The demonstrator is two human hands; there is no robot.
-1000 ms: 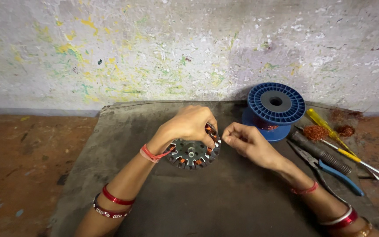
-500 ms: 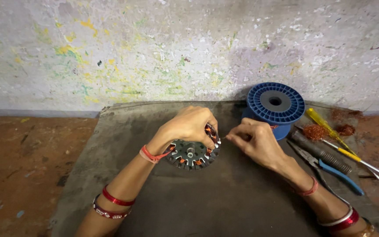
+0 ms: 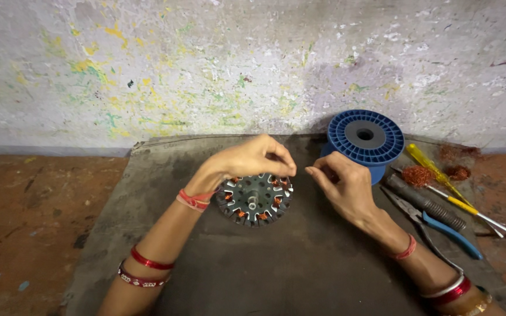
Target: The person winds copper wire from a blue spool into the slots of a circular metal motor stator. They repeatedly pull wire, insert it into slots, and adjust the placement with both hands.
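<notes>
The left hand [image 3: 253, 159] pinches its fingertips narrowly at the far rim of the round grey slotted metal stator with copper windings [image 3: 255, 199]; the right hand [image 3: 342, 186] is curled just beside it — holding what, I cannot tell; the stator lies on a dark grey mat [image 3: 276, 269] over reddish floor [image 3: 24, 222], against a paint-spattered wall [image 3: 206, 64]; rightward — blue plastic spool [image 3: 363, 139], blue-handled pliers [image 3: 437, 225], yellow-handled screwdriver [image 3: 440, 178].

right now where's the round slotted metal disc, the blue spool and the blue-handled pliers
round slotted metal disc [image 3: 255, 202], head view, on its dark face near the hub
blue spool [image 3: 365, 137], head view, on its ribbed top flange
blue-handled pliers [image 3: 449, 233], head view, on a blue handle
</notes>
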